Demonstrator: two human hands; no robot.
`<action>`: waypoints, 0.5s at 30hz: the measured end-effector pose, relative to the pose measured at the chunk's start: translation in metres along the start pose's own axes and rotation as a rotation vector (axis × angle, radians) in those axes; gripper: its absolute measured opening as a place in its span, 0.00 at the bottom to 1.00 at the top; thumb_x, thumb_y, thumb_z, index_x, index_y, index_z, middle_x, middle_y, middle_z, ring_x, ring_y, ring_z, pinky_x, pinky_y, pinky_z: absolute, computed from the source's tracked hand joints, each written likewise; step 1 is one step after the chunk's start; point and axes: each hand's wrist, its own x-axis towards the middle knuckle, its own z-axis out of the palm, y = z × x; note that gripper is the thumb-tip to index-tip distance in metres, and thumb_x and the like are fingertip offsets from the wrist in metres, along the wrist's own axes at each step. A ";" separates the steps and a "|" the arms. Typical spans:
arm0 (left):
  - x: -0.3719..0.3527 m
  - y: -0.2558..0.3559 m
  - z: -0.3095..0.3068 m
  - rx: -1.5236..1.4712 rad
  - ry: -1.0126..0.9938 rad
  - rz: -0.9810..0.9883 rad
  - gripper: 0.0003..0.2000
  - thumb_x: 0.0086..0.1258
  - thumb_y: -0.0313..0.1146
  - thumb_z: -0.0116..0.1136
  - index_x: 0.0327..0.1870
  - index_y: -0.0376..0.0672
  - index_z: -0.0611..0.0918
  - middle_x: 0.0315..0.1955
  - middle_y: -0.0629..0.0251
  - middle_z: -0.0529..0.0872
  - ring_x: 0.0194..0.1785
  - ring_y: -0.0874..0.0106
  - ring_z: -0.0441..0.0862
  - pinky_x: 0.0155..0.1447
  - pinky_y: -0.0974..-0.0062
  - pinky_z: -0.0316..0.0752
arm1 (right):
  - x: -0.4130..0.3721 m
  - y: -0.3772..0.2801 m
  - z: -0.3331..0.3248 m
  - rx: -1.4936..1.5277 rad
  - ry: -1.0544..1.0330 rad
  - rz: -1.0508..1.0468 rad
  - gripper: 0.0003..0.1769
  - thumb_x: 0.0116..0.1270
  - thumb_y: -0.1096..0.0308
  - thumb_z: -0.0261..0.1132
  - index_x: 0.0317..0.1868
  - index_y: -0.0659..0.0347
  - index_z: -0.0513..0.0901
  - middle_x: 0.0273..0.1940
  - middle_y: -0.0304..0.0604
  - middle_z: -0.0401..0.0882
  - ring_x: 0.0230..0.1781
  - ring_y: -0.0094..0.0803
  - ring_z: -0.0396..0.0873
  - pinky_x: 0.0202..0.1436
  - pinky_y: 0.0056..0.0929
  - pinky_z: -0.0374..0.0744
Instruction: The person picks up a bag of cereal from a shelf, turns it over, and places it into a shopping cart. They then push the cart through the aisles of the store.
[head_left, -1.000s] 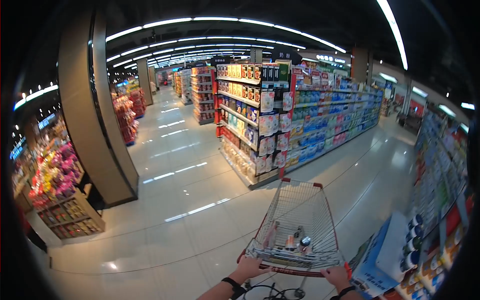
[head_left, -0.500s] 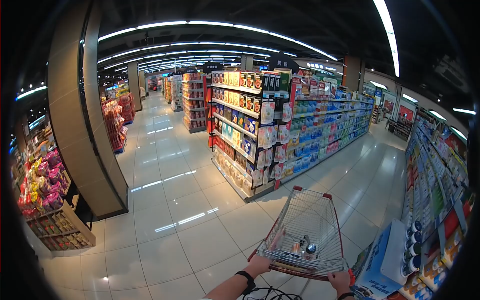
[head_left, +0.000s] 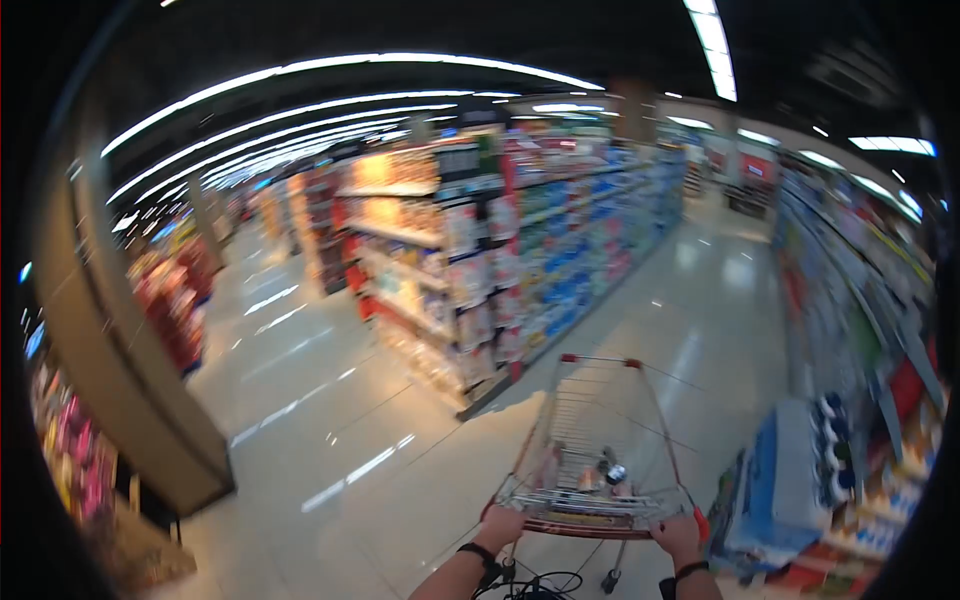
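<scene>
- In the head view, the scene has swung: compared with the earlier pictures, the corner shelf unit (head_left: 480, 385) lies farther to the left, and blur smears the shelves. The shopping cart's (head_left: 572, 500) front now faces more into the walkway between that unit and the right-hand shelving (head_left: 850, 300), with bare floor (head_left: 670, 330) ahead of it.
- The left hand (head_left: 503, 525) is closed around the left end of the cart's red handle (head_left: 590, 530); a dark wristband (head_left: 477, 551) sits just behind it.
- The right hand (head_left: 680, 535) is closed on the handle's other end, beside the red corner piece (head_left: 701, 524). Both grips remain in place, so the cart appears steered from both sides.
- The cart stretches forward from the two hands, its basket ahead of and between them. Inside, a small silver-topped item (head_left: 615, 474) lies ahead and to the left of the right hand; blur hides what it is.
- A blue-and-white display box (head_left: 795, 470) stands to the right of the right hand, apart from the cart, with dark-lidded containers (head_left: 833, 450) beside it.
- Ahead and to the left of the left hand, a broad pillar (head_left: 135, 350) stands well apart.
</scene>
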 end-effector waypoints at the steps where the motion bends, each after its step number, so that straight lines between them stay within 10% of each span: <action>1: 0.012 -0.005 -0.004 0.062 -0.073 -0.026 0.10 0.59 0.35 0.57 0.38 0.47 0.88 0.34 0.57 0.90 0.38 0.60 0.89 0.42 0.57 0.80 | 0.010 -0.003 -0.005 -0.051 -0.034 0.028 0.30 0.64 0.40 0.56 0.25 0.58 0.88 0.25 0.52 0.83 0.27 0.52 0.83 0.37 0.50 0.80; 15: 0.154 -0.063 -0.038 0.172 -0.157 -0.027 0.11 0.60 0.42 0.59 0.38 0.50 0.88 0.35 0.62 0.90 0.43 0.59 0.88 0.50 0.57 0.80 | 0.135 -0.009 -0.015 0.028 -0.018 0.079 0.29 0.64 0.39 0.56 0.26 0.56 0.88 0.27 0.47 0.85 0.30 0.50 0.84 0.37 0.49 0.79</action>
